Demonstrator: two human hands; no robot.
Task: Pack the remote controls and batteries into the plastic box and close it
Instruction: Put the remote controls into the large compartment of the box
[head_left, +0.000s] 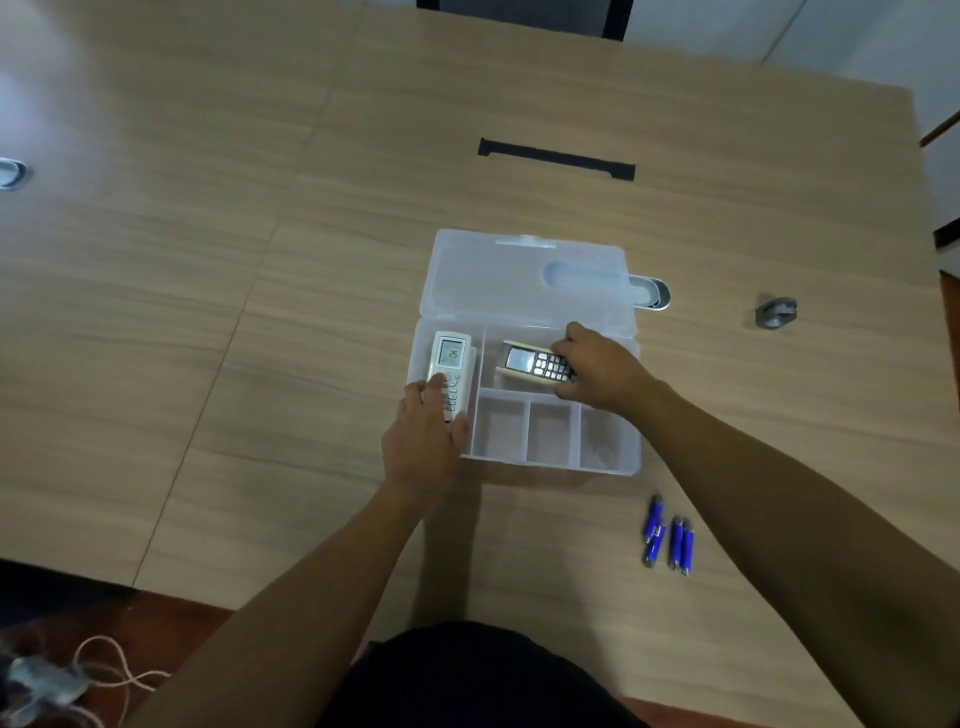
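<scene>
A clear plastic box (608, 465) lies open on the wooden table, its lid (498, 275) folded back flat. A white remote (451, 364) with a lit screen rests in the long left compartment; my left hand (423, 441) grips its near end. A darker remote (535, 364) with a beige edge lies crosswise in the upper right compartment, held at its right end by my right hand (602, 369). Three small compartments along the box's near side hold nothing. Several blue batteries (670, 540) lie on the table to the near right of the box.
A black cable slot (556, 158) crosses the table beyond the box. A metal grommet (649, 293) sits partly under the lid's right end, and a small grey object (775, 312) lies further right. Cables (78, 680) are on the floor at lower left.
</scene>
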